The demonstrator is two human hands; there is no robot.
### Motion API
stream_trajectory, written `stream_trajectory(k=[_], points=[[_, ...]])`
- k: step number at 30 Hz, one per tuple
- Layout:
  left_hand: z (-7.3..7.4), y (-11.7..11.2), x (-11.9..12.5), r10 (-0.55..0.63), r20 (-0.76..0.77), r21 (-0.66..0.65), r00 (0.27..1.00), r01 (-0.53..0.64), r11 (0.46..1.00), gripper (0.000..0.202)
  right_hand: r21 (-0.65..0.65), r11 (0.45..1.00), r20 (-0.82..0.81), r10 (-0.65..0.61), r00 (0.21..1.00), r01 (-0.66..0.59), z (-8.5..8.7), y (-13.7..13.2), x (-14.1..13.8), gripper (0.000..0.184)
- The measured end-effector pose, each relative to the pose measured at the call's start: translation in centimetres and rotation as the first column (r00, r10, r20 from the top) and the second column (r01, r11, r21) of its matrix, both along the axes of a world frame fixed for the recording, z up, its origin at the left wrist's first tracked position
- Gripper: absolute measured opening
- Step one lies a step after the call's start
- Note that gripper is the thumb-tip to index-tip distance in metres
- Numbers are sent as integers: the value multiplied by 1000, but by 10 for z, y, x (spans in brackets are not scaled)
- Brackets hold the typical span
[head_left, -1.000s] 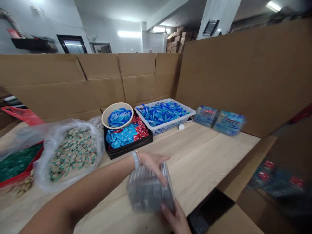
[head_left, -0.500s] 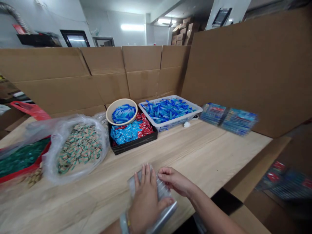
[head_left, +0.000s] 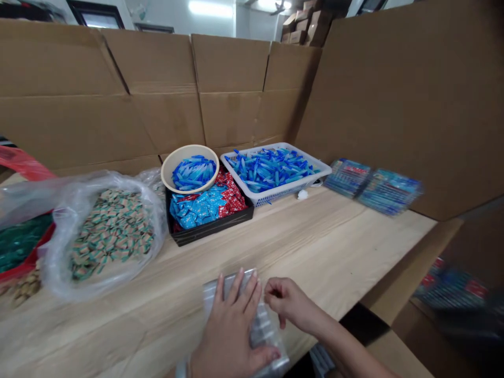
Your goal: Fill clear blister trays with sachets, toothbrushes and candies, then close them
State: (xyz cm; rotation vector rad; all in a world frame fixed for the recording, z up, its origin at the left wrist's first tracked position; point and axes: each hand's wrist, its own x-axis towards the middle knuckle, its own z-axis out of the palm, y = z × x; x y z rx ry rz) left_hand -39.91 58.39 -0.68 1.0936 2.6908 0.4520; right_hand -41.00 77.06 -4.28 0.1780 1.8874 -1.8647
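Note:
My left hand [head_left: 232,328] lies flat with fingers spread on a clear plastic sleeve [head_left: 265,336], or a stack of them, at the table's near edge. The plastic is shiny and see-through, and the palm hides much of it. Just right of its edge, my right hand [head_left: 289,304] is closed, thumb and fingers curled together. Whether a bit of plastic is between those fingertips I cannot make out.
A black box [head_left: 214,224] of blue and red packets carries a cream bowl [head_left: 168,176] of blue pieces. Beside it are a white basket [head_left: 289,192] of similar pieces, banded blue packs [head_left: 376,186], and a plastic bag [head_left: 59,262] of small green-tan pieces. Cardboard walls [head_left: 232,68] enclose the table.
The camera view has tilted down. My right hand has drawn slightly right, its fingers curling more, off the plastic's edge. My left hand stays flat on the plastic.

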Motion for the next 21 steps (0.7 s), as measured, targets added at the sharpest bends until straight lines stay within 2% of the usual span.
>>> stream_trajectory(k=[2,4,5,7,9,11,13,15,16,18,21], points=[[-2,-3,-3,-29,22,-6,999,30,1000,76,2,970,29,-242,970,242,-13,28,9,18],[-4,-4,-8,-44,58,-23,997,45,999,72,-92,874,84,-471,878,478,-28,60,19,23],[-4,-2,-10,-41,77,-32,996,44,999,71,-159,819,114,-540,834,551,-35,73,24,24],[-2,5,-16,-19,110,-43,994,24,999,70,-274,744,164,-588,792,609,-43,89,31,25],[3,16,-23,19,134,-40,991,-14,999,70,-329,722,180,-584,791,608,-41,88,32,23],[9,28,-30,68,140,-16,988,-67,998,71,-324,743,146,-573,806,586,-28,74,27,22],[15,37,-34,90,125,31,988,-95,995,75,-265,833,68,-487,871,486,-8,52,20,22],[19,43,-35,77,102,74,992,-84,994,79,-173,931,-51,-335,941,322,10,31,15,22],[20,44,-34,71,98,79,993,-79,994,80,-129,960,-115,-265,957,250,16,22,14,22],[20,44,-30,93,99,55,991,-98,994,74,-62,980,-187,-197,962,189,20,13,14,22],[15,38,-22,170,71,6,983,-171,985,56,-23,970,-98,-244,965,243,13,14,22,25]])
